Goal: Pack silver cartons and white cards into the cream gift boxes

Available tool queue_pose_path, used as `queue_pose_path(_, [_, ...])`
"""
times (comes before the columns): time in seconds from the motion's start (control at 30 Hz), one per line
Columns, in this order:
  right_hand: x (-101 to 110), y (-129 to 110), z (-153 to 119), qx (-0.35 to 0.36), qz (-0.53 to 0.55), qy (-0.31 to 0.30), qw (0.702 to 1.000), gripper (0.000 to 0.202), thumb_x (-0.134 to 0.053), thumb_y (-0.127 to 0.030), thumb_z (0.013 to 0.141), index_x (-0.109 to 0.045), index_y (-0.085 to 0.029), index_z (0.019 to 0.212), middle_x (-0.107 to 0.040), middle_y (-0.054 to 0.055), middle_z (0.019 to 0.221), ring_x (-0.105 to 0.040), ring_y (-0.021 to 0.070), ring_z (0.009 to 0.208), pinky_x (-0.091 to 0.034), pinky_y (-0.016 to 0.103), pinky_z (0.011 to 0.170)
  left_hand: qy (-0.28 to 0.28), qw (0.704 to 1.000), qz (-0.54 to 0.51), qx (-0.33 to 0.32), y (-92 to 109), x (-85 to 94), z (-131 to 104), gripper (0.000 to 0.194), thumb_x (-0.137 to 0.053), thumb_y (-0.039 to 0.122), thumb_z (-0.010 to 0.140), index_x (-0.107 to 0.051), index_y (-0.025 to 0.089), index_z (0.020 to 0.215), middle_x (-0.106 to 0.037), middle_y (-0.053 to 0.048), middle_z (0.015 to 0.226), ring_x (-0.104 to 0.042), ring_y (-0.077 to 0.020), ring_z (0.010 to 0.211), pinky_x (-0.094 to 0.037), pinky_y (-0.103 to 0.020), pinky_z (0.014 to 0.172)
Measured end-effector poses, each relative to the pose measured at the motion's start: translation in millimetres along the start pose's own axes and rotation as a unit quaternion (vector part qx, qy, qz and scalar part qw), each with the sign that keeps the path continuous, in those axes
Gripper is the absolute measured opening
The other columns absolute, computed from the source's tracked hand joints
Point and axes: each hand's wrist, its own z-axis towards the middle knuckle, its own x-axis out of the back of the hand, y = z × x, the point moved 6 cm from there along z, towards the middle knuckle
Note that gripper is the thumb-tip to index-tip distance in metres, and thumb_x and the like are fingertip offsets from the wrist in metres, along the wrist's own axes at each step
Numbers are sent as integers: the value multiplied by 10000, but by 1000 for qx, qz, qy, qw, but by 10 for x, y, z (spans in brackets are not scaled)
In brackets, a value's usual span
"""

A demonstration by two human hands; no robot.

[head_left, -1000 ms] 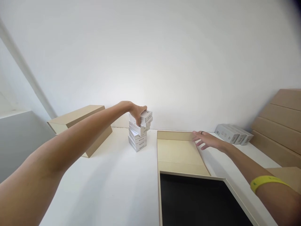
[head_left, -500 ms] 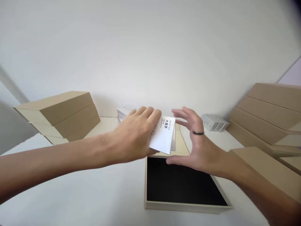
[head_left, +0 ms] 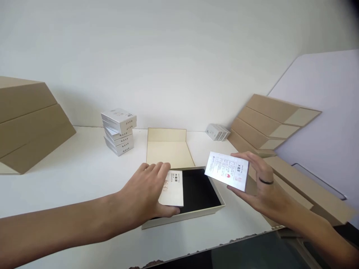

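Note:
My left hand (head_left: pixel 150 190) grips a small white tea box (head_left: pixel 173 188) over the left part of an open cream gift box (head_left: pixel 193 215) with a black inside. Its fingers lie along the far edge and the thumb along the near edge. Beyond the gift box its cream lid (head_left: pixel 169 153) lies folded back. To the right, my right hand (head_left: pixel 259 183) holds another white tea box (head_left: pixel 226 171) by its right end. That one is tilted, raised beside the gift box, and shows a printed face with a small red mark.
Several white tea boxes (head_left: pixel 119 129) form an uneven stack at the back left. More small boxes (head_left: pixel 217 132) stand by the wall. Tan gift boxes are piled at the left (head_left: pixel 28 119) and right (head_left: pixel 269 119). The table's front edge (head_left: pixel 207 250) looks ragged.
The tea boxes held together in my left hand are now apart, one in each hand. My right hand has closed on one and moved right. The camera's view has shifted.

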Motion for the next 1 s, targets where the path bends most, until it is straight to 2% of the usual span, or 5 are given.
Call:
queue_pose_path(0.17, [-8, -103, 62, -7, 20, -6, 1000, 847, -692, -199, 864, -171, -340, 1516, -448, 112, 1410, -475, 315, 1275, -483, 503, 1000, -23, 995, 77, -55, 9, -234, 125, 160, -541, 218, 876, -555, 132, 1010, -643, -100, 955, -618, -265, 876, -504, -439, 831])
queue_pose_path(0.37, [-178, -199, 226, -8, 12, -48, 999, 851, -677, -250, 855, -146, -293, 1519, -401, 135, 1418, -424, 316, 1318, -481, 471, 1024, -18, 997, 66, -46, 54, -213, 164, 363, -535, 465, 943, -571, 118, 1046, -661, -105, 979, -641, -293, 909, -520, -456, 835])
queue_pose_path(0.63, [-383, -609, 691, 28, 37, -164, 985, 918, -677, -197, 776, -118, -311, 1496, -394, 94, 1390, -463, 260, 1243, -520, 360, 945, -134, 989, 42, -44, -3, -399, 183, 349, -475, 432, 970, -615, 122, 1050, -696, -122, 993, -680, -299, 896, -520, -428, 816])
queue_pose_path(0.8, [-469, -603, 811, -38, 42, -186, 981, 695, -675, -331, 796, -354, -369, 1412, -407, 46, 1333, -572, 191, 1016, -545, 297, 760, -198, 973, -34, -112, 108, -287, 145, 490, -356, 592, 989, -594, 268, 1268, -651, -102, 1131, -634, -291, 1037, -492, -443, 878])
queue_pose_path(1.0, [-504, -285, 742, -293, 49, -102, 949, 440, -622, -640, 759, -585, -249, 959, -529, 49, 1028, -576, 206, 823, -485, 327, 628, -140, 980, -64, -122, 54, -170, 72, 257, -455, 315, 1001, -678, 238, 1104, -686, -72, 1075, -630, -277, 1048, -499, -418, 878])
